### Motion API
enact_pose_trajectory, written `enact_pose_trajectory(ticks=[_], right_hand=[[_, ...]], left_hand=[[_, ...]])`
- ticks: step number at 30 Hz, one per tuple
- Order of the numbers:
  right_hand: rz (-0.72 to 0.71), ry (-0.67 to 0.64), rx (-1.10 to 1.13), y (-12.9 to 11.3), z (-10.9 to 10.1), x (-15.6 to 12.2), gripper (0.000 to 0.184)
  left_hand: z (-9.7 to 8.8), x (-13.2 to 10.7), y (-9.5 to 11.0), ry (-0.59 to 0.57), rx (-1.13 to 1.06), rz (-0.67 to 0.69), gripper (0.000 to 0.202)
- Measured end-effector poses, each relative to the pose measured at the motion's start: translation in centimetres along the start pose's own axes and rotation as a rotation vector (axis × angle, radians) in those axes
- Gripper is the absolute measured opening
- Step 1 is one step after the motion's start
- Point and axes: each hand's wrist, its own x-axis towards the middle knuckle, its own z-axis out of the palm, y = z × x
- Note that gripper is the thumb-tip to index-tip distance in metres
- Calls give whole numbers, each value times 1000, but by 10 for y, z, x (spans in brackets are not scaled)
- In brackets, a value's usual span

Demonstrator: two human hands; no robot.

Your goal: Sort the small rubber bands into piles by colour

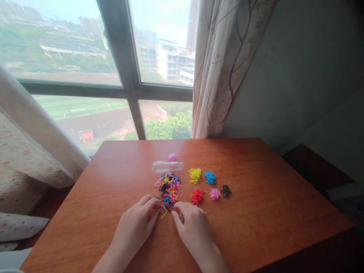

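Observation:
A loose pile of mixed-colour rubber bands [170,185] lies on the wooden table, with pink, black, yellow, blue and red loops tangled together. At its lower left edge, my left hand [138,220] has its thumb and fingers drawn together on a red rubber band [161,207]. My right hand [195,223] meets the pile's lower right edge, fingers curled in a pinch; whatever sits between the tips is hidden. Between both hands, a yellow loop [164,214] sticks out toward me.
Right of the pile are single-colour heaps: yellow [195,175], blue [209,177], red [197,196], pink [215,194] and black [226,191]. A clear plastic bottle [167,167] lies on its side behind the pile, near a pink-purple object [172,157]. Beyond the table [241,227] stand a window and curtains [218,68].

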Motion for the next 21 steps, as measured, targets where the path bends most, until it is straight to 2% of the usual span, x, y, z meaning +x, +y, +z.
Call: enact_pose_trajectory(ticks=[8, 12, 18, 21], right_hand=[[-34, 25, 24, -4, 12, 5, 14], [-41, 45, 36, -4, 10, 4, 14], [-37, 97, 149, -2, 5, -11, 15], [-27, 120, 221, 3, 7, -22, 16]], left_hand=[[-8, 0, 1, 58, -93, 47, 15], [-12, 7, 7, 60, -117, 78, 12], [-19, 38, 38, 29, -124, 151, 13], [-14, 58, 57, -24, -80, 204, 13]])
